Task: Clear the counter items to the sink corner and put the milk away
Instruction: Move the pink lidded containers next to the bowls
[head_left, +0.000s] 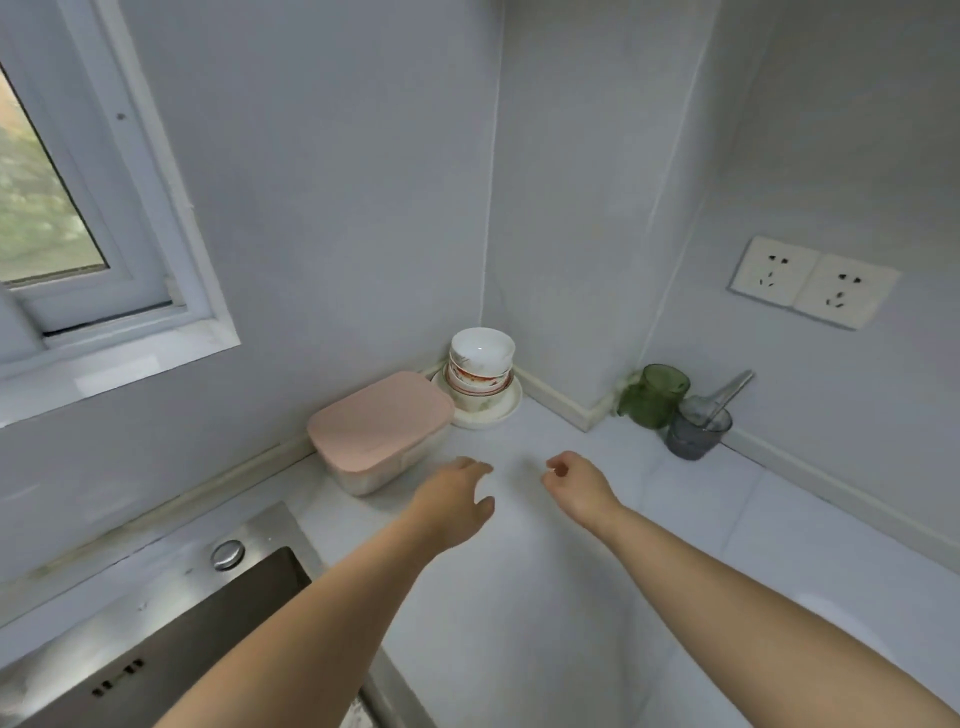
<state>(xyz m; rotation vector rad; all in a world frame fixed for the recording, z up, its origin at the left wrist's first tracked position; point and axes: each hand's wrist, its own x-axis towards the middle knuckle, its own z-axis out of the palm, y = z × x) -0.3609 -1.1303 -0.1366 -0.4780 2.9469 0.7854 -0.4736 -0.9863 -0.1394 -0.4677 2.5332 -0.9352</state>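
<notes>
A clear box with a pink lid (382, 422) sits on the white counter (545, 597) against the back wall, just right of the sink. Behind it in the corner a stack of white bowls (480, 371) stands on a plate (506, 413). My left hand (457, 501) hovers over the counter a little in front of the box, fingers relaxed and holding nothing. My right hand (576, 480) hangs beside it, fingers loosely curled and empty. No milk is in view.
A steel sink (171, 634) fills the lower left. A green glass mug (654, 395) and a grey cup (696, 428) holding a spoon stand by the right wall. Two wall sockets (813, 280) are mounted above them, and a window (62, 208) at left.
</notes>
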